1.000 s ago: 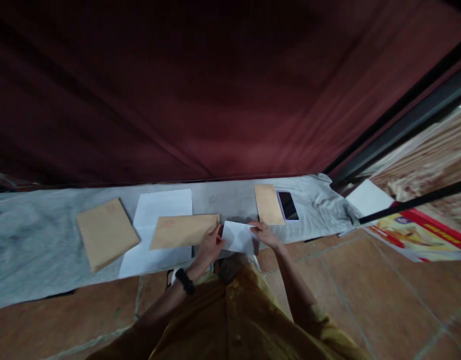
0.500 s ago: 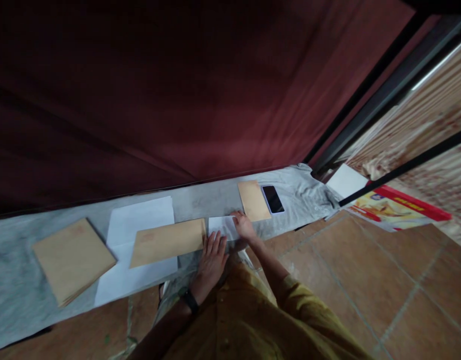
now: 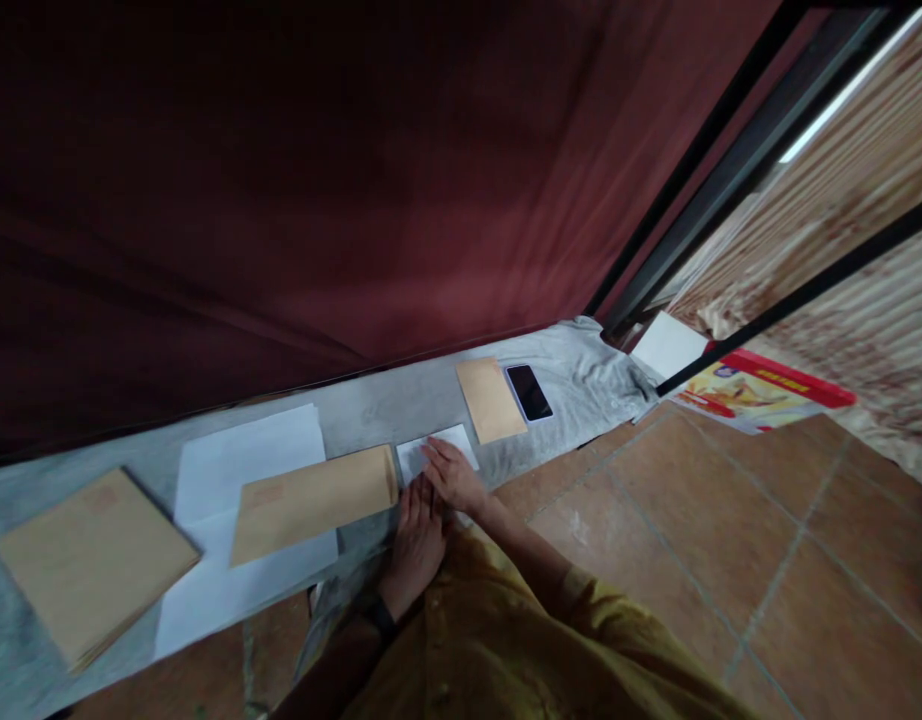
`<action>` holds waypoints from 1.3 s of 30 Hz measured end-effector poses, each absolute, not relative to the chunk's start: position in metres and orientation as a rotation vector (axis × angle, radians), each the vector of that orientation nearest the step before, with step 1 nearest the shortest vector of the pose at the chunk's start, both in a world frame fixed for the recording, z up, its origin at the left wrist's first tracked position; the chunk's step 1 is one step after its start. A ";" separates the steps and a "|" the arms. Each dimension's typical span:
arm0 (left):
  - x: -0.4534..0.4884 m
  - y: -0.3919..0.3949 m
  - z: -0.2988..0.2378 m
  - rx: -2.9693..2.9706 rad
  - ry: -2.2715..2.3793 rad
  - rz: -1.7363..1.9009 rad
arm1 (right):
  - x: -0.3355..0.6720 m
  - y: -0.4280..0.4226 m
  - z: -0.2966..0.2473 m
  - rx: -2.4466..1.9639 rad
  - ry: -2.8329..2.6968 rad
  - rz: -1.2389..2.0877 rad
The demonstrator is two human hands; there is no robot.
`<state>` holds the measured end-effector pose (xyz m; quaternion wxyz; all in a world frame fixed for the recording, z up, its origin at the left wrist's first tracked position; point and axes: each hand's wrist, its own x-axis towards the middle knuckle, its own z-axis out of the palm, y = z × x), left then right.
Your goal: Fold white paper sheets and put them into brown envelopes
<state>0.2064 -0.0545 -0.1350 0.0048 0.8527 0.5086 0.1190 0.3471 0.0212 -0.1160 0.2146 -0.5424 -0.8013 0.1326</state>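
Observation:
A small folded sheet of white paper [image 3: 461, 437] lies on the grey cloth, close to my body. My right hand [image 3: 456, 478] rests on the middle of it with the fingers stretched out and pressing down. Just below and to the left, my left hand [image 3: 416, 540] lies flat at the paper's near edge, its fingertips beside the right hand and partly under it. A long brown envelope [image 3: 311, 500] sits directly left of the paper, across large white sheets [image 3: 251, 450]. To the right lies a smaller brown envelope [image 3: 491, 400].
A phone [image 3: 529, 392] lies right of the small envelope. At the left is a stack of brown envelopes [image 3: 97, 560]. The narrow cloth-covered bench [image 3: 371, 400] runs along a dark red curtain [image 3: 356, 200]. A colourful box [image 3: 761, 390] stands on the tiled floor [image 3: 656, 520].
My right hand has moved left from the paper's right end onto its middle, up against my left hand. The view has shifted slightly to the right.

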 end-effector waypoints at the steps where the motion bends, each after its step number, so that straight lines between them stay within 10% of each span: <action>1: 0.206 -0.055 -0.138 2.677 1.579 0.377 | 0.344 0.014 -0.121 -1.498 -2.244 0.352; 39: 0.093 -0.014 -0.076 2.385 1.788 0.232 | 0.361 -0.009 -0.126 -2.010 -1.892 0.199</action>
